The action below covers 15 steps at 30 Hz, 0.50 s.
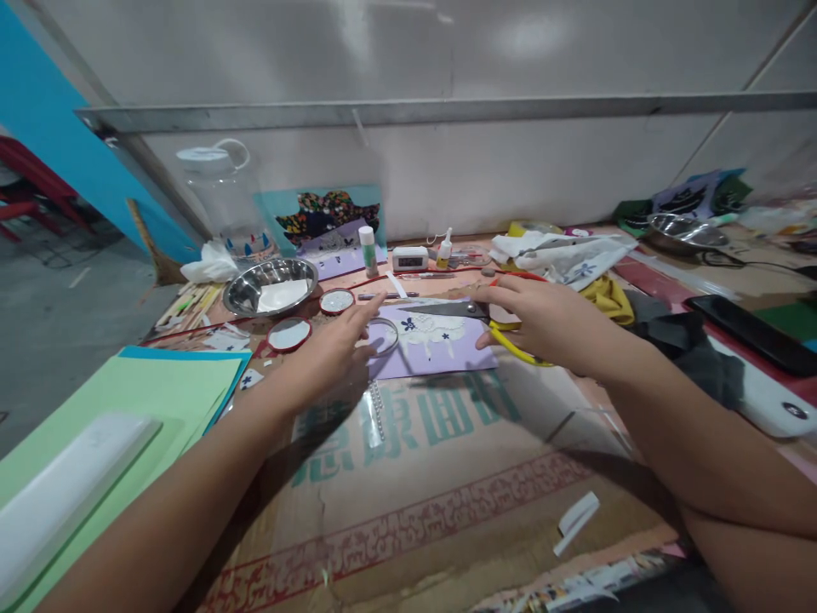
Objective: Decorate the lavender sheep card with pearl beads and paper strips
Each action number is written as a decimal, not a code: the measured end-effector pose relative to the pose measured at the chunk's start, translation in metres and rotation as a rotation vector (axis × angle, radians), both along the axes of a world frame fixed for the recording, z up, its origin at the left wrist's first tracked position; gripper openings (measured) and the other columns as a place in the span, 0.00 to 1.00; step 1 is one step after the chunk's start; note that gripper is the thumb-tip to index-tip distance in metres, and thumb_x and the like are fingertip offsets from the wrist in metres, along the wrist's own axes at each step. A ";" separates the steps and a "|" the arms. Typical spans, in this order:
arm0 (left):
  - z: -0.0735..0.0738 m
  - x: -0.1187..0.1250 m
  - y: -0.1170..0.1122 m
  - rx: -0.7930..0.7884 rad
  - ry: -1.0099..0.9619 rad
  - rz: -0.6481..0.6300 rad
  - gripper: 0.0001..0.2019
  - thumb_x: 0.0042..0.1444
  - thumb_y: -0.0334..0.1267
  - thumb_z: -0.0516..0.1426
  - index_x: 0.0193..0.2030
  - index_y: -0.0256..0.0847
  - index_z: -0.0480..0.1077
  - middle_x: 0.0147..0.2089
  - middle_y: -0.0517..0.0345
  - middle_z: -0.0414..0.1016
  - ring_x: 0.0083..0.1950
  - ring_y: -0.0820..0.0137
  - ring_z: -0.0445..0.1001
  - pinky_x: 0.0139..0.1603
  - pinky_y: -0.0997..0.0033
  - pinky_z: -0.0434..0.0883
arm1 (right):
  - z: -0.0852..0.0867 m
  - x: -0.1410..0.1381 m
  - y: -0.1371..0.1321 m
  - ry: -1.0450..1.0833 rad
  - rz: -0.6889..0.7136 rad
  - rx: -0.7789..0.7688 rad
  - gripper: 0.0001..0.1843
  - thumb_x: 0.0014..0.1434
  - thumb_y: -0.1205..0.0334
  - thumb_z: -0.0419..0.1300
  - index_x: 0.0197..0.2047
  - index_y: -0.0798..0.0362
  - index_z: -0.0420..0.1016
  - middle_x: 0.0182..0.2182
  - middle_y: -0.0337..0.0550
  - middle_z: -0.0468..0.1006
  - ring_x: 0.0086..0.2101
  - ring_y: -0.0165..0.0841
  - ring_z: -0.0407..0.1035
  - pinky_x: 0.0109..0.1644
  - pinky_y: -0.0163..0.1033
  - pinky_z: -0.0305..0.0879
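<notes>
L hand has fingertips at a clear ring, poss. a tape roll, on the L edge of the purple card, though can't tell if it's actually gripping; R hand is arched over the scissors, thumb & fingers either side nr the pivot, firmness of hold unclear. Scissors lie across the card's upper part, blades pointing L, w/ white lace & small dk blue flowers stuck below. Card sits mid-worktop, bead strip just nearer the person, glue stick & sm. clock behind.
</notes>
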<state>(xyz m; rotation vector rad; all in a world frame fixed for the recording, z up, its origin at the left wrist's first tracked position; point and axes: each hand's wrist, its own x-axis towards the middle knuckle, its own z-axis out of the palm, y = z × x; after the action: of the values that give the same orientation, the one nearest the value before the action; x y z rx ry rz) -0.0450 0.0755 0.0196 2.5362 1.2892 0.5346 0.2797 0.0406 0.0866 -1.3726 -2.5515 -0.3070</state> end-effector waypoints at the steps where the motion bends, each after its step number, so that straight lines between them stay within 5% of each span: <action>1: 0.000 -0.002 0.002 0.020 0.003 0.019 0.35 0.63 0.35 0.58 0.74 0.49 0.50 0.62 0.47 0.71 0.48 0.62 0.76 0.53 0.58 0.72 | 0.001 -0.001 0.000 0.002 0.011 -0.003 0.22 0.60 0.51 0.65 0.57 0.45 0.73 0.43 0.44 0.78 0.40 0.39 0.73 0.34 0.37 0.58; 4: -0.001 -0.007 0.008 0.117 0.060 0.021 0.15 0.64 0.43 0.57 0.54 0.42 0.74 0.50 0.48 0.78 0.48 0.59 0.76 0.52 0.57 0.71 | 0.003 -0.003 -0.002 0.003 0.028 0.000 0.22 0.61 0.51 0.65 0.57 0.46 0.73 0.42 0.44 0.79 0.41 0.39 0.73 0.34 0.37 0.58; 7: -0.007 -0.009 0.012 0.117 0.138 -0.141 0.09 0.63 0.41 0.58 0.38 0.41 0.79 0.43 0.49 0.80 0.46 0.60 0.76 0.51 0.58 0.71 | 0.005 -0.003 -0.002 0.028 0.035 0.009 0.21 0.61 0.52 0.64 0.56 0.47 0.74 0.43 0.45 0.79 0.41 0.39 0.73 0.35 0.38 0.59; 11: -0.009 -0.010 0.007 0.130 0.187 -0.179 0.11 0.63 0.36 0.55 0.37 0.40 0.80 0.38 0.49 0.79 0.42 0.60 0.76 0.47 0.60 0.71 | 0.008 0.003 -0.001 0.059 0.013 0.012 0.22 0.60 0.50 0.65 0.56 0.48 0.74 0.41 0.45 0.79 0.41 0.40 0.72 0.36 0.38 0.60; 15: 0.008 0.017 0.007 0.184 0.158 -0.097 0.11 0.62 0.37 0.54 0.39 0.40 0.79 0.41 0.48 0.80 0.42 0.59 0.77 0.45 0.61 0.72 | 0.015 0.013 -0.002 0.082 -0.049 0.076 0.22 0.62 0.53 0.62 0.57 0.48 0.74 0.44 0.47 0.78 0.41 0.40 0.72 0.37 0.38 0.59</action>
<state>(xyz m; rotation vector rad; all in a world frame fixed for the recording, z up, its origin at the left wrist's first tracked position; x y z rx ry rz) -0.0282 0.0827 0.0277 2.8267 1.2099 0.4594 0.2927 0.0385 0.1015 -1.3919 -2.4182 -0.3453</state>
